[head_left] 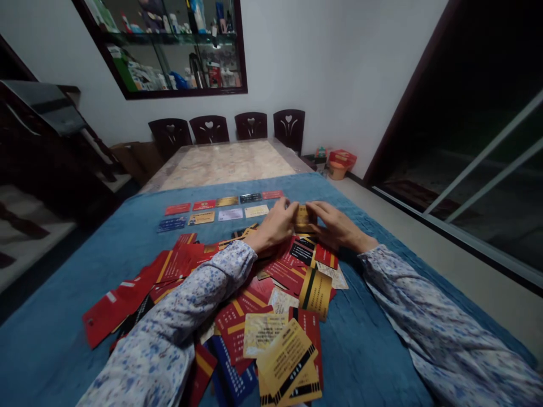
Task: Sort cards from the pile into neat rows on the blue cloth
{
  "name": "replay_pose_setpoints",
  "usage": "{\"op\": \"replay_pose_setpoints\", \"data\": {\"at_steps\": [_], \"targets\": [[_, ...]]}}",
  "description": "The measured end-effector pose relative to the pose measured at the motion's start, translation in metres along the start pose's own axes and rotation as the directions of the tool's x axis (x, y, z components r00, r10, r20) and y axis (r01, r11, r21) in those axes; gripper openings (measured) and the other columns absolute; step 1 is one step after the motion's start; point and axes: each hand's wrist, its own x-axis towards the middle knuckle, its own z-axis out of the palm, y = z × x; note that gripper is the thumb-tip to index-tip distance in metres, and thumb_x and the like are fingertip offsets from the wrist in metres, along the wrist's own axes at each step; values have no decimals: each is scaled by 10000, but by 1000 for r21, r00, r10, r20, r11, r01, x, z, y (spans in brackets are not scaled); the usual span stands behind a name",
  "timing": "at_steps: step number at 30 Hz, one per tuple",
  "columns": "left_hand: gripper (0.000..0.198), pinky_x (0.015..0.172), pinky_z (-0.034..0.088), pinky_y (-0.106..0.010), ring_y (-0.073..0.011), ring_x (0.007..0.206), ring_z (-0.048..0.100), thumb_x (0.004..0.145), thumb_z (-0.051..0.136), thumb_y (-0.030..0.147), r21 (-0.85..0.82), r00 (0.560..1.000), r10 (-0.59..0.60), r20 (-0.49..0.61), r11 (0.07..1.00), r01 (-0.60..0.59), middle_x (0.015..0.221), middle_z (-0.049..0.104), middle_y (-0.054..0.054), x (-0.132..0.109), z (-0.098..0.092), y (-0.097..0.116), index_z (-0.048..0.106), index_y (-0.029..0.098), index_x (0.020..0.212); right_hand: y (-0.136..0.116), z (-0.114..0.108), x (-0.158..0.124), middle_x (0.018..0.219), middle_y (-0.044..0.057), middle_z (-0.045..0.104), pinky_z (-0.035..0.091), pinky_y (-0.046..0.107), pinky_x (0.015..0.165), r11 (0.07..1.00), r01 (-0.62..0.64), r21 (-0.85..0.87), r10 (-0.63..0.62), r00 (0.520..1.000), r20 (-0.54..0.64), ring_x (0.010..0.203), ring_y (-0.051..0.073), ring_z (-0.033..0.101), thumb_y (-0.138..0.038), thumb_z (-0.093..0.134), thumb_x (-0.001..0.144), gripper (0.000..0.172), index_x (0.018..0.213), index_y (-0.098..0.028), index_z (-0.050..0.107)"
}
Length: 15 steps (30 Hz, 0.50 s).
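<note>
A gold card (302,217) is pinched upright between my hands beyond the far side of a loose pile. The fingers of my left hand (276,225) are curled at its left edge, and those of my right hand (337,226) close on its right edge. Beneath and in front of my hands spreads a heap of red, gold, black and blue cards; among them are a gold card with a black stripe (316,293), a yellow card (286,362) and a long red piece (123,305). My left forearm covers part of the heap.
Two rows of cards lie behind the heap, including a purple card (230,214), a black card (250,198) and some blue cards (171,224). A blue cloth (102,254) covers the near table. Chairs (210,130) line the far end; a red box (341,158) sits on the floor.
</note>
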Motion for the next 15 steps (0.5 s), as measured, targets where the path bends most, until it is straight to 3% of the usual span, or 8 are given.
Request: {"op": "replay_pose_setpoints", "data": {"at_steps": [7,11,15], "targets": [[242,929,499,-414,-279,1061,565,946,521,190,287,990,-16,142,958,-26,1178,584,-166,-12,-27,-3,565,131,1176,-17,3,23,1227,199,631,584,480,925,998,55,29,-57,996,62,1109,313,630,-288,568,953,446,1383,-173,534],[247,931,480,-419,-290,1099,552,940,501,166,355,978,-45,204,934,-31,1219,585,-172,-21,-40,-12,563,126,1175,-24,9,38,1244,209,598,572,443,883,994,111,25,-112,990,87,1097,297,605,-231,573,924,420,1336,-153,553],[326,933,472,-431,-307,1103,540,861,602,193,351,970,-16,241,934,-72,1221,575,-167,-32,-53,-27,553,131,1177,-30,16,57,1156,178,605,525,407,839,989,149,-16,-146,983,107,977,264,576,-269,622,914,357,1250,-153,597]]}}
